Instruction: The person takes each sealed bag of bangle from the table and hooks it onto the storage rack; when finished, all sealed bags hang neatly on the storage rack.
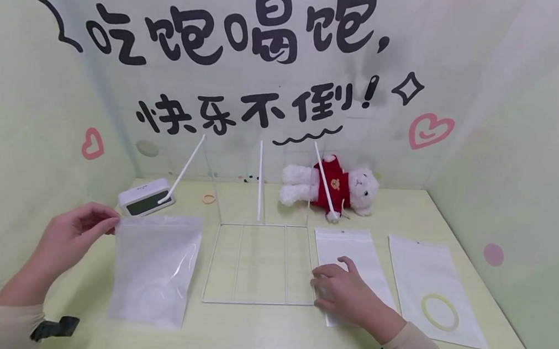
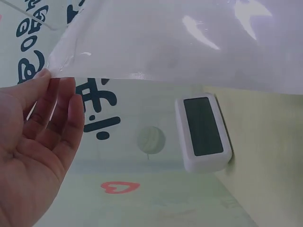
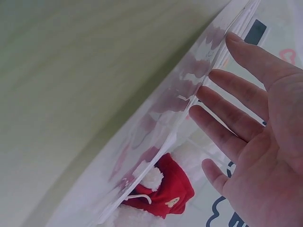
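Observation:
My left hand pinches the top left corner of a translucent plastic bag. A pale ring shape shows faintly through its lower part. In the left wrist view, thumb and fingertips meet at the edge of that bag. My right hand lies over a second white bag, fingertips beside the right side of a white wire rack. In the right wrist view its fingers look mostly straight, the tips along a glossy bag edge. The rack stands between the hands, with three slanting rods above its base.
Right of the second bag lies another white bag with a yellow ring on or in it. Behind are a plush bear in red and a white device with a dark screen. A small orange band lies near the device.

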`<act>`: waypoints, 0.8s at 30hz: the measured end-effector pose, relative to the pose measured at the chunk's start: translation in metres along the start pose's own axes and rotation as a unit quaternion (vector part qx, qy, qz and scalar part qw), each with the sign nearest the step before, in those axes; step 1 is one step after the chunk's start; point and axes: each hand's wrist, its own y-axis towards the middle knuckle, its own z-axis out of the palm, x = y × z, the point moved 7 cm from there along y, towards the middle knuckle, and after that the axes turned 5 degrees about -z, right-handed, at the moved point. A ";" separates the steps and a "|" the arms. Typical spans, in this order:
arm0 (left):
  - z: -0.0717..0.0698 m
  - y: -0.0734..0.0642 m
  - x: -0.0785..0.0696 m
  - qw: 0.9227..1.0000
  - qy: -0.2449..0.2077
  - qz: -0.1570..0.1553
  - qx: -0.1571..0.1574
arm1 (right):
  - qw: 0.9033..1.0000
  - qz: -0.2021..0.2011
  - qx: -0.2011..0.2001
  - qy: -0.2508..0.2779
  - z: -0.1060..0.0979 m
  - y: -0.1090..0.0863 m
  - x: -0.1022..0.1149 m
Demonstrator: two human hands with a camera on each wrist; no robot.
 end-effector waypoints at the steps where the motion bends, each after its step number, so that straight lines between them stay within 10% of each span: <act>1: -0.002 0.000 -0.004 1.000 -0.006 0.002 -0.008 | 1.000 0.000 0.000 0.001 0.000 0.000 0.000; 24: -0.034 -0.008 -0.084 0.983 -0.120 0.107 -0.085 | 1.000 0.001 0.017 -0.003 -0.001 0.000 -0.001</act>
